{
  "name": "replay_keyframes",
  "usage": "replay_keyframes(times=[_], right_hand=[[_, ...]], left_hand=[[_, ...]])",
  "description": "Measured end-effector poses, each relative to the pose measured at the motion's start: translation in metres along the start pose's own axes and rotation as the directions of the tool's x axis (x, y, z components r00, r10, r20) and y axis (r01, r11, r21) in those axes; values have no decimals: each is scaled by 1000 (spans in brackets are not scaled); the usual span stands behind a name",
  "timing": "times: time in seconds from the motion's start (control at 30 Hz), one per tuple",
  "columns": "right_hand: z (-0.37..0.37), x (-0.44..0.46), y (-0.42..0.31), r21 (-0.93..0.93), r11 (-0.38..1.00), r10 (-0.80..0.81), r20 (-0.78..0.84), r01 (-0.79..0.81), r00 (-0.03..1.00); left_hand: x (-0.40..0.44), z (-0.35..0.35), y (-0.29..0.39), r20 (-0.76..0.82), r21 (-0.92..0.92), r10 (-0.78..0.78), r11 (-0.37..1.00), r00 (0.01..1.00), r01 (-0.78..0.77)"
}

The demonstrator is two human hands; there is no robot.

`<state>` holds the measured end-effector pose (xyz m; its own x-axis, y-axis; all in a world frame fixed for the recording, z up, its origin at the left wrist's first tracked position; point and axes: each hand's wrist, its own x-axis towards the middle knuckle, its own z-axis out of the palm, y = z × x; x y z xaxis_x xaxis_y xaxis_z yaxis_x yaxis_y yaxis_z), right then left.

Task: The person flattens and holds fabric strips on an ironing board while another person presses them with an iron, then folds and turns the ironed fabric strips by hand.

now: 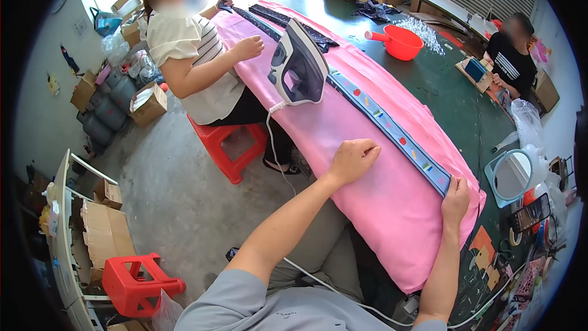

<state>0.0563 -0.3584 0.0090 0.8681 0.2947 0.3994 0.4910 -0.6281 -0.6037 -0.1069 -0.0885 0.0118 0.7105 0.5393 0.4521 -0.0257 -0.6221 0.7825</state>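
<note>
A long blue strip of fabric [392, 129] printed with small colourful shapes stretches diagonally across a pink cloth [392, 220]. At its near end my right hand [456, 201] pinches the strip between thumb and fingers. My left hand [356, 159] is curled into a loose fist over the pink cloth, left of the strip, with nothing visible in it. Beyond it a steam iron [300, 67], white and dark purple, stands with its tip up beside the strip. The iron's white cord [271, 141] drops over the cloth's left edge.
Across the cloth's far left sits a co-worker [196, 55] with a hand near the strip's far end. Another person [517, 55] works at the right. A red dipper [403, 43] and a round mirror [514, 171] rest on the green table [422, 79]. Red stools [138, 279] stand below.
</note>
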Motion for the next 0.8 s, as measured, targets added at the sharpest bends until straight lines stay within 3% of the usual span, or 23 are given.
replay_keyframes(times=[0.8], right_hand=[[1,-1,-4,-103,994,-22,56,28,998]], left_hand=[[-2,-4,8,-11,-30,-19,999,1000,18]])
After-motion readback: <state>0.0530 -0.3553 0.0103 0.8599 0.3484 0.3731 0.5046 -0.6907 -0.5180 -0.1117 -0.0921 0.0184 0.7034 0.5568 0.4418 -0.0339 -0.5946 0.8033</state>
